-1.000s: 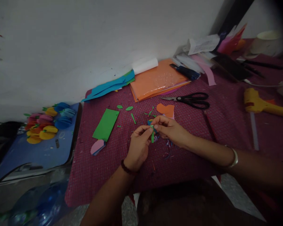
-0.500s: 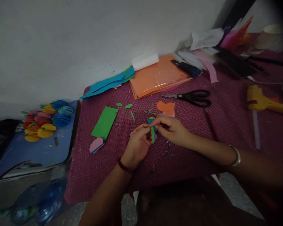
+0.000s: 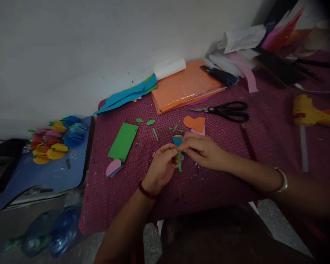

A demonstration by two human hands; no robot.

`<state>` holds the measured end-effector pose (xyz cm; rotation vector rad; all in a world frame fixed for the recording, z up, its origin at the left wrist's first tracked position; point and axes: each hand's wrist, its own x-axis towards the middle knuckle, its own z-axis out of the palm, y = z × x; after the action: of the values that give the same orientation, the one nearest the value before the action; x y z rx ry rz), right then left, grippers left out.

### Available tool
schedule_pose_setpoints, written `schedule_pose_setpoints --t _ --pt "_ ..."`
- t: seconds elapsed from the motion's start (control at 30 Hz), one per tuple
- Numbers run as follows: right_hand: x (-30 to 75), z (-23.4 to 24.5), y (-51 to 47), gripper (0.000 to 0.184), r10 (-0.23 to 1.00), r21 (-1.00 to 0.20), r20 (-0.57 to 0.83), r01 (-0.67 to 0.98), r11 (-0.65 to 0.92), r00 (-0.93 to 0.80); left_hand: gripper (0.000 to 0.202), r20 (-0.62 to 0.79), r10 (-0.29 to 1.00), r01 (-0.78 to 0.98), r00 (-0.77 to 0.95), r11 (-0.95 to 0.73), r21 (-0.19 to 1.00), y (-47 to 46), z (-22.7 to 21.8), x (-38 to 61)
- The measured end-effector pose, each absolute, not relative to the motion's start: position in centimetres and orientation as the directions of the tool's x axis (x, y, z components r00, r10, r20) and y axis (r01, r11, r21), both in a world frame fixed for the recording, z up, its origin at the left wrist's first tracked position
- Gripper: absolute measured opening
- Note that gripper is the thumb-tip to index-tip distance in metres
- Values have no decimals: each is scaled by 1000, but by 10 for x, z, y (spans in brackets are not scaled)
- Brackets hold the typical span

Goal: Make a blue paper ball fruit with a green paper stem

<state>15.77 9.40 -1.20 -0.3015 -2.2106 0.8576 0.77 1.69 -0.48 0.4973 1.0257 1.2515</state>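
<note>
My left hand [image 3: 163, 163] pinches a narrow green paper strip [image 3: 179, 162] that hangs down from between the fingertips. Fingertips of my right hand [image 3: 202, 148] meet the left ones at the strip's upper end, closed on it too. Just behind the fingers lies a blue paper piece [image 3: 177, 140] with a bit of yellow, partly hidden. Orange heart-shaped paper [image 3: 194, 123] rests on pink paper beyond my right hand. Leaf-shaped green cutouts [image 3: 150, 122], a loose green strip [image 3: 155, 134] and a green paper rectangle [image 3: 123, 141] lie to the left.
Black-handled scissors [image 3: 227, 111] lie beyond my right hand, below an orange paper stack [image 3: 184, 88] holding a cutter [image 3: 220, 75]. A yellow glue gun [image 3: 305, 112] is at right. Colourful paper fruits [image 3: 53, 141] sit on a blue board [image 3: 52, 176] at left.
The green strip now hangs lower and looks narrower between my fingers. My right hand has shifted slightly, uncovering more of the blue piece. The whole view has tilted a little.
</note>
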Motion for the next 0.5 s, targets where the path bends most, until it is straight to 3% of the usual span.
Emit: schedule_pose_setpoints --t 0.13,0.23,0.37,0.5 --pt "155 -10 91 12 612 -854 382 -11 520 -693 13 -268 952 -363 -146 201 910 17 -4 8" --pt "153 -7 90 4 660 -931 242 22 365 -711 13 -169 965 -182 -200 133 974 16 -2 8" --pt "152 -6 91 7 655 -938 200 50 343 -729 13 -108 969 44 -222 121 992 14 1 9" --pt "152 -7 92 8 648 -906 223 90 413 -728 12 -157 963 12 -217 164 986 15 -2 9"
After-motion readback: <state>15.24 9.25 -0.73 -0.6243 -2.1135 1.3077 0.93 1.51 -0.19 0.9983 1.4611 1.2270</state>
